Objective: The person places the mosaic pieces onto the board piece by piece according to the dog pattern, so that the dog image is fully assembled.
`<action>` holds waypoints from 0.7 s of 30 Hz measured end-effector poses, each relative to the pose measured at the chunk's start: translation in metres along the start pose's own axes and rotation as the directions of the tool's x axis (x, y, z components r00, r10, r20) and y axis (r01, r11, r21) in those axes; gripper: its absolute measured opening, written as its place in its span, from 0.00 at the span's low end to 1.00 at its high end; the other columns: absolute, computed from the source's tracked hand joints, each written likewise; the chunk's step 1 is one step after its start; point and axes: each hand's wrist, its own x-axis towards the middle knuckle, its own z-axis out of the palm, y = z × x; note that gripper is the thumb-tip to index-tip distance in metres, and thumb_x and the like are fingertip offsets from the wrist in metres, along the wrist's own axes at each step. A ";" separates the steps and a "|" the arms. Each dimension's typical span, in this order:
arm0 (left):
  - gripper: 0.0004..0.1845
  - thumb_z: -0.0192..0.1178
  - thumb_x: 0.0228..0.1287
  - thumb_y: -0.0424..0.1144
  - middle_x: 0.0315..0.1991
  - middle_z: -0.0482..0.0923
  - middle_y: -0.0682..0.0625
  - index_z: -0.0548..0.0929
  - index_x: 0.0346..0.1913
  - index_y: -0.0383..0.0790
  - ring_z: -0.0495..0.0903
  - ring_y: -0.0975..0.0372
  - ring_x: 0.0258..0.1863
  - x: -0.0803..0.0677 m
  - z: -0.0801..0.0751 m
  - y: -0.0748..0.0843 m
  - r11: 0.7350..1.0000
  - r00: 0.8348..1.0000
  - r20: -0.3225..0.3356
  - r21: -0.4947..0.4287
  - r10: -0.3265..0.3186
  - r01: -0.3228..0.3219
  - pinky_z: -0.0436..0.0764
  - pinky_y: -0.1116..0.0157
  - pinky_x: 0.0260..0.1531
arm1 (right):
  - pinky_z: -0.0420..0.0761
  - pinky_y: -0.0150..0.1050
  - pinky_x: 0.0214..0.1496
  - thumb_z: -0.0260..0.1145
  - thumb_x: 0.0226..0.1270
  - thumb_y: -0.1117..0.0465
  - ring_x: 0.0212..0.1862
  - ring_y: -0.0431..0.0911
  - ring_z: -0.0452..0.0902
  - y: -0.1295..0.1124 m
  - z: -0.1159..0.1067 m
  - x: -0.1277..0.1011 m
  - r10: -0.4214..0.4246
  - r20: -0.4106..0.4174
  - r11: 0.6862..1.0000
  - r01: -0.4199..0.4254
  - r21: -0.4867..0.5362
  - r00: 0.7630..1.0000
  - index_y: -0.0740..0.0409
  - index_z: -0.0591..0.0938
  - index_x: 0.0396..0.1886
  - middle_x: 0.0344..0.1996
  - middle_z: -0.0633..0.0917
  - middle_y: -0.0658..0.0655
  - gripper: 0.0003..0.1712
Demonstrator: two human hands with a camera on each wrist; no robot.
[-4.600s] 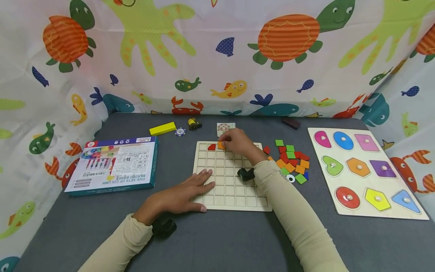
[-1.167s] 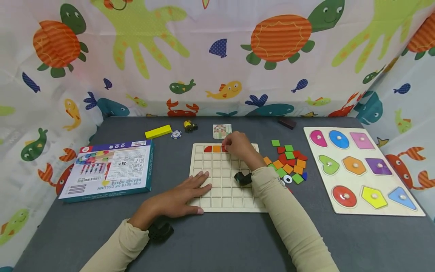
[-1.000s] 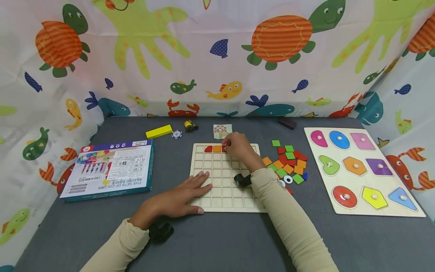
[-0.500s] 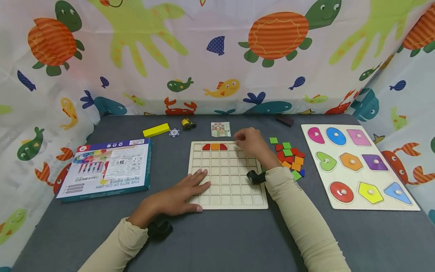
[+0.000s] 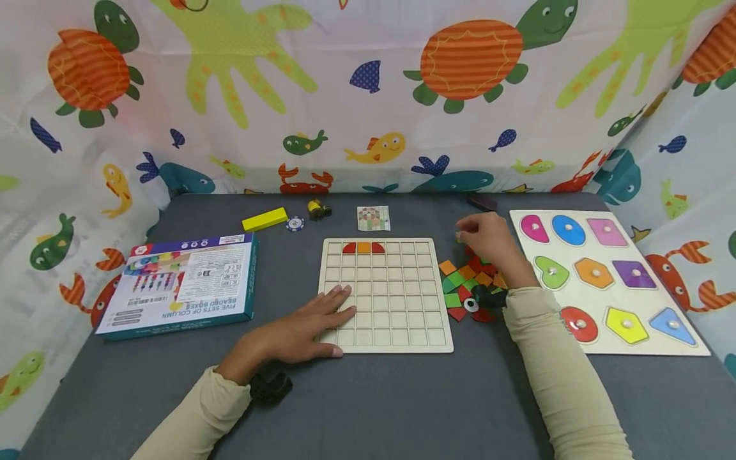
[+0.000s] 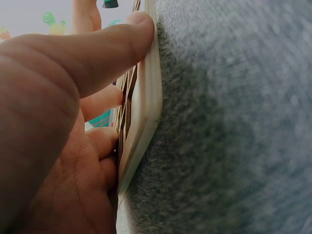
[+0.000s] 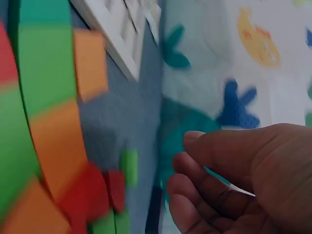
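My left hand [image 5: 305,329] lies spread with straight fingers on the left front edge of a wooden grid board [image 5: 385,300]; its thumb [image 6: 112,53] crosses the board's edge in the left wrist view. In the top row sit a red quarter-round tile [image 5: 349,248], an orange square tile [image 5: 364,248] and another red quarter-round tile [image 5: 377,248]. Right of the board my right hand [image 5: 491,239] hovers above a pile of coloured tiles [image 5: 454,279]. Its fingers are loosely bent with nothing between them, thumb and fingertips slightly apart in the right wrist view. The hand hides part of the pile.
A small pattern card [image 5: 374,218] lies behind the board. To the left are a boxed set [image 5: 178,281], a yellow block [image 5: 264,219], a poker chip [image 5: 295,223] and a small yellow-black toy [image 5: 318,209]. A knobbed shape puzzle [image 5: 609,281] lies at right, near a dark block [image 5: 482,203].
The orange square and then the second red quarter-round tile have been set in the top row. My right hand has let go and moved right, over the pile. The left hand stays put.
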 end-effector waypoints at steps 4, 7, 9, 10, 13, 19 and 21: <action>0.41 0.62 0.67 0.49 0.78 0.35 0.45 0.56 0.76 0.43 0.33 0.53 0.76 -0.001 0.001 0.000 1.000 1.000 -0.005 -0.002 0.004 -0.004 0.41 0.48 0.70 | 0.77 0.51 0.49 0.59 0.72 0.63 0.47 0.58 0.73 0.013 -0.013 -0.006 0.075 0.026 0.997 -0.075 0.007 0.997 0.68 0.80 0.56 0.49 0.81 0.68 0.17; 0.41 0.62 0.67 0.49 0.78 0.35 0.45 0.56 0.76 0.43 0.33 0.53 0.76 -0.001 0.001 0.000 1.000 1.000 -0.011 -0.010 0.005 -0.006 0.41 0.48 0.70 | 0.77 0.51 0.49 0.60 0.71 0.63 0.46 0.58 0.73 0.023 -0.014 -0.007 0.081 0.071 0.997 -0.080 -0.012 0.994 0.68 0.81 0.54 0.48 0.81 0.68 0.17; 0.41 0.62 0.66 0.49 0.78 0.35 0.45 0.56 0.76 0.42 0.33 0.53 0.76 -0.002 0.001 0.001 1.000 1.000 -0.013 -0.014 0.006 -0.007 0.41 0.48 0.70 | 0.78 0.51 0.49 0.62 0.70 0.64 0.46 0.59 0.75 0.028 -0.012 -0.007 0.070 0.093 0.997 -0.068 -0.029 0.993 0.70 0.81 0.53 0.47 0.82 0.69 0.17; 0.40 0.62 0.67 0.49 0.78 0.35 0.45 0.56 0.76 0.42 0.33 0.53 0.76 -0.002 0.001 0.001 1.000 1.000 -0.013 -0.014 0.008 -0.008 0.41 0.48 0.70 | 0.78 0.51 0.49 0.63 0.70 0.63 0.46 0.59 0.75 0.030 -0.010 -0.006 0.066 0.097 0.997 -0.062 -0.041 0.993 0.70 0.81 0.53 0.47 0.82 0.69 0.17; 0.40 0.62 0.67 0.48 0.78 0.35 0.45 0.56 0.76 0.42 0.33 0.53 0.76 -0.002 0.001 0.001 1.000 1.000 -0.013 -0.012 0.008 -0.008 0.41 0.48 0.70 | 0.79 0.51 0.48 0.66 0.68 0.62 0.45 0.59 0.76 0.032 -0.004 -0.006 0.065 0.109 0.995 -0.057 -0.077 0.992 0.72 0.81 0.53 0.47 0.82 0.70 0.19; 0.40 0.62 0.67 0.49 0.78 0.35 0.44 0.57 0.76 0.42 0.33 0.53 0.76 -0.003 0.000 0.001 1.000 1.000 -0.008 -0.016 0.006 -0.006 0.41 0.48 0.70 | 0.79 0.49 0.45 0.68 0.66 0.61 0.42 0.58 0.74 0.030 0.000 -0.006 0.093 0.105 0.990 -0.081 -0.113 0.990 0.70 0.81 0.49 0.44 0.81 0.68 0.18; 0.40 0.62 0.67 0.49 0.78 0.35 0.44 0.57 0.76 0.41 0.33 0.52 0.76 -0.002 0.000 0.000 1.000 1.000 -0.007 -0.017 0.012 -0.012 0.41 0.48 0.70 | 0.78 0.48 0.44 0.69 0.65 0.61 0.42 0.57 0.73 0.030 0.000 -0.006 0.100 0.096 0.991 -0.090 -0.103 0.990 0.68 0.80 0.47 0.43 0.80 0.67 0.16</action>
